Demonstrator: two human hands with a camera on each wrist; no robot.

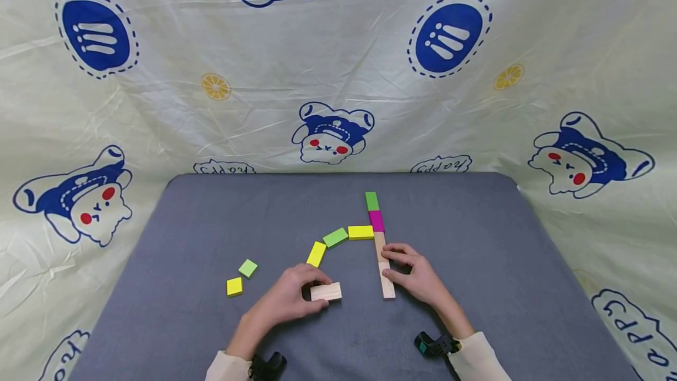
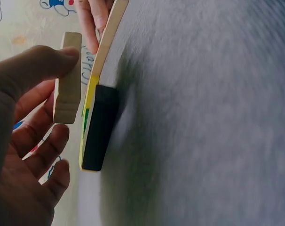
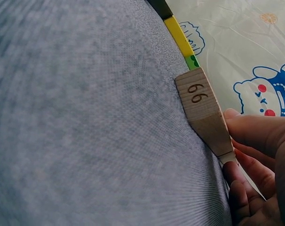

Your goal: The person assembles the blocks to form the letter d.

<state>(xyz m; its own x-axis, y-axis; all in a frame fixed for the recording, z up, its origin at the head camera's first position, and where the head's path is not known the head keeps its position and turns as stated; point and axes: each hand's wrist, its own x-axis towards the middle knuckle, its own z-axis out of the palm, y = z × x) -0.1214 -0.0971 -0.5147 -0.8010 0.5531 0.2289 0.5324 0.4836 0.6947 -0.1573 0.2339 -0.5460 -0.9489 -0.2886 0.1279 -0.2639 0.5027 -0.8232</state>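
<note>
My left hand [image 1: 288, 296] pinches a plain wooden block [image 1: 326, 292] between thumb and fingers. In the left wrist view this wooden block [image 2: 68, 80] is held up, apart from the other blocks. On the right, my right hand [image 1: 418, 272] touches the right side of a straight row with its thumb and fingertips. Two plain wooden blocks [image 1: 388, 284] form the row's near part. Beyond them lie a magenta block [image 1: 376, 221] and a green block [image 1: 372, 201]. The right wrist view shows the nearest wooden block [image 3: 199, 96] marked 66, with the thumb beside it.
A curve of blocks runs left from the row: a yellow block [image 1: 361, 232], a light green block [image 1: 335, 238] and another yellow block [image 1: 316, 254]. Farther left lie a loose green block [image 1: 248, 268] and a yellow block [image 1: 235, 287]. A grey cloth [image 1: 455, 210] covers the table; a printed curtain [image 1: 254, 46] hangs behind.
</note>
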